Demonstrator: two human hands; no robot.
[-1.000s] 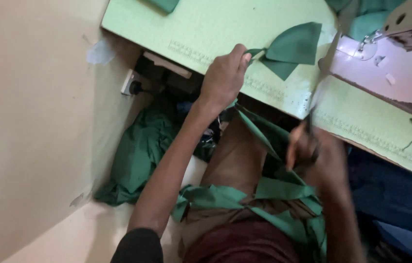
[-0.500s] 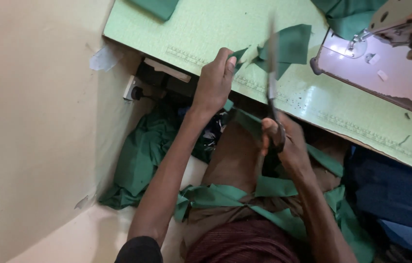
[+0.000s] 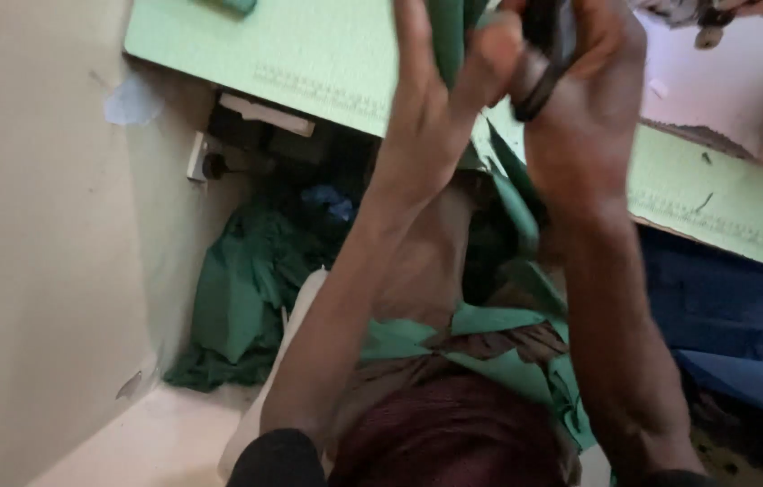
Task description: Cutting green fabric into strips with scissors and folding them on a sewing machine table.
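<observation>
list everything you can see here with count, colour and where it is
green fabric piece: one, dark green, pinched in the left hand at top centre
scissors: one pair, dark handles, in the right hand, blades out of view
work table: one, light green top, across the upper frame
fabric pile: one heap, dark green, on the floor under the table by the wall
fabric strips: several, green, lying over the lap
blue cloth: one mass, dark blue, lower right
wall socket with plug: one, white, on the wall below the table
sewing machine: one, white, top right, partly cut off
wall: one, cream, left side
left hand: one, raised, holding fabric
right hand: one, raised, gripping scissors
</observation>
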